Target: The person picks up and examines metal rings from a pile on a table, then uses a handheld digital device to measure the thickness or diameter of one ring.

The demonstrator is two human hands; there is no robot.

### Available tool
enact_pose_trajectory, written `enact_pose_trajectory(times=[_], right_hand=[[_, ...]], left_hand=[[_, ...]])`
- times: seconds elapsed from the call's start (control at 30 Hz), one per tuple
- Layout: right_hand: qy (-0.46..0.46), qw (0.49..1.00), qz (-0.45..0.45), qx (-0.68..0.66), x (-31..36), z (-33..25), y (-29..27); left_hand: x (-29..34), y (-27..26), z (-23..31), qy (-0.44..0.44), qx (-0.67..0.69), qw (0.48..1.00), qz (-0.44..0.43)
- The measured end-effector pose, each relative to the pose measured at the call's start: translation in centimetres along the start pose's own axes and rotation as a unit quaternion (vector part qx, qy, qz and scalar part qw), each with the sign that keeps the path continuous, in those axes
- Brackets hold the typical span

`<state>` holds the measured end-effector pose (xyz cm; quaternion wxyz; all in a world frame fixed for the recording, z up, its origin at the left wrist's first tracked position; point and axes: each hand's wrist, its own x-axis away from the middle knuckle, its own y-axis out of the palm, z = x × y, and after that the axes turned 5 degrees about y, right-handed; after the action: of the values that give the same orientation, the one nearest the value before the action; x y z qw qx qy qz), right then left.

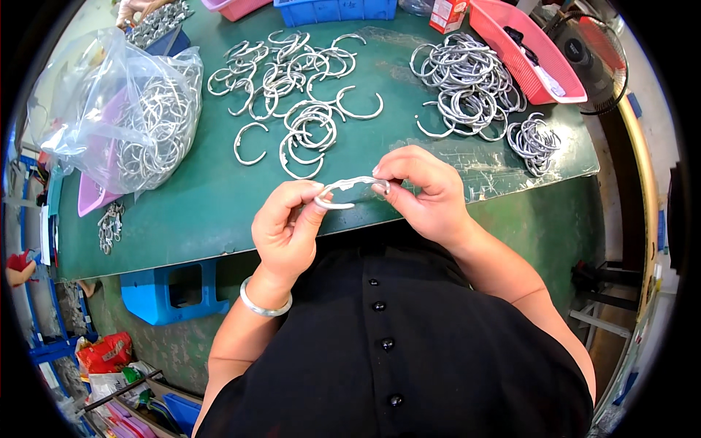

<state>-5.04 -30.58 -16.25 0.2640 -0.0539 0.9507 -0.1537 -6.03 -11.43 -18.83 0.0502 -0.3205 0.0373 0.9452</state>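
Between my two hands, just above the table's near edge, is an open silver bangle point(355, 180). My left hand point(287, 226) pinches its left side between thumb and fingers. The right end is held the same way by my right hand point(429, 191). Beyond my hands, loose open bangles point(307, 131) lie in a scattered group on the green table point(193, 226). A dense heap of bangles point(467, 80) sits farther right, with a small pile of thinner silver pieces point(534, 144) beside it.
At left, a clear plastic bag point(157, 124) full of bangles rests in a pink basket point(91, 191). Small metal pieces point(111, 228) lie near it. A blue bin point(332, 10), a pink basket point(522, 51) and a fan point(591, 62) line the back. A blue stool point(150, 296) stands below the table.
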Motion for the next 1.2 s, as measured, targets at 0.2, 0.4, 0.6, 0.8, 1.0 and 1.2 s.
enact_pose_trajectory(times=[0.2, 0.4, 0.6, 0.8, 1.0, 1.2], right_hand=[[0.079, 0.993, -0.008, -0.084, 0.3, 0.7, 0.2], [0.084, 0.992, -0.013, -0.089, 0.4, 0.9, 0.2], [0.096, 0.991, -0.046, -0.081, 0.3, 0.5, 0.3], [0.106, 0.989, -0.101, -0.012, -0.8, 1.4, -0.1], [0.034, 0.956, -0.086, 0.279, -4.0, 3.5, -1.4], [0.050, 0.908, -0.133, 0.394, -6.7, 4.0, 0.4]], left_hand=[[-1.1, 0.1, 2.3, 0.070, -0.116, 0.986, -0.092], [-1.4, 0.2, 2.8, 0.123, -0.163, 0.973, -0.106], [-1.4, 0.1, 3.4, 0.102, -0.168, 0.976, -0.098], [-3.2, -3.6, 6.2, 0.125, -0.244, 0.958, -0.082], [-9.9, -10.1, 10.1, 0.339, -0.358, 0.866, 0.084], [-17.3, -16.7, 13.9, 0.295, -0.548, 0.779, 0.075]])
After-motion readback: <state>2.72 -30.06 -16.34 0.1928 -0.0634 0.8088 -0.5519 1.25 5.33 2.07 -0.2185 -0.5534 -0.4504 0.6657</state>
